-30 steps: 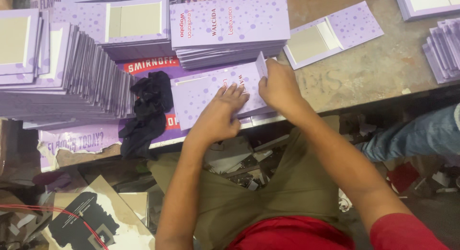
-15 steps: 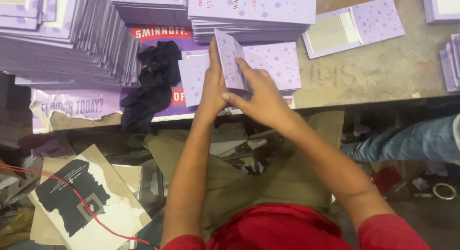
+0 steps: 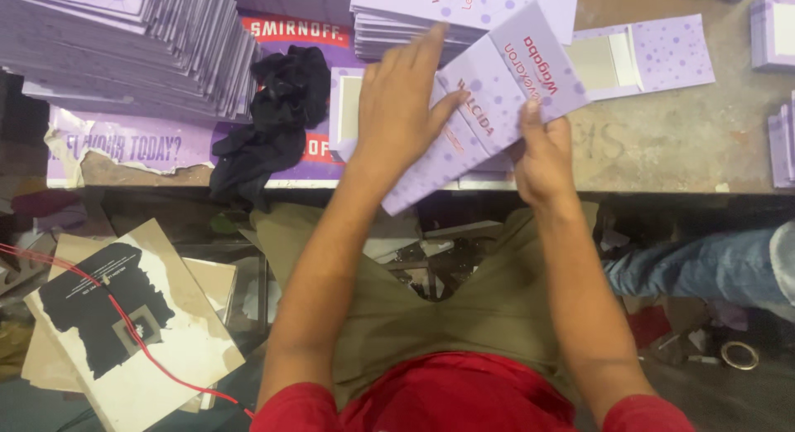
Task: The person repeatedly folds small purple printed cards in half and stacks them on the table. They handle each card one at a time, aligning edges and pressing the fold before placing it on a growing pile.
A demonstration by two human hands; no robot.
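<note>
Soft, even light is falling from above, keeping the worktable [image 3: 662, 142] and the lilac card stacks [image 3: 132, 51] bright without glare. Below the table edge the floor is sitting in deep shadow, its scraps dim and grainy. The left hand [image 3: 406, 101] and right hand [image 3: 542, 154] are showing slight motion blur. The stacks are leaning outward at the frame edges.

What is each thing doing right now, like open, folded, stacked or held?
Left hand: flat on the folded card.
Right hand: gripping the folded card.
Folded purple card: closed, tilted, held.
Open purple card: lying open.
Purple card stacks: piled.
Black cloth: crumpled.
</note>
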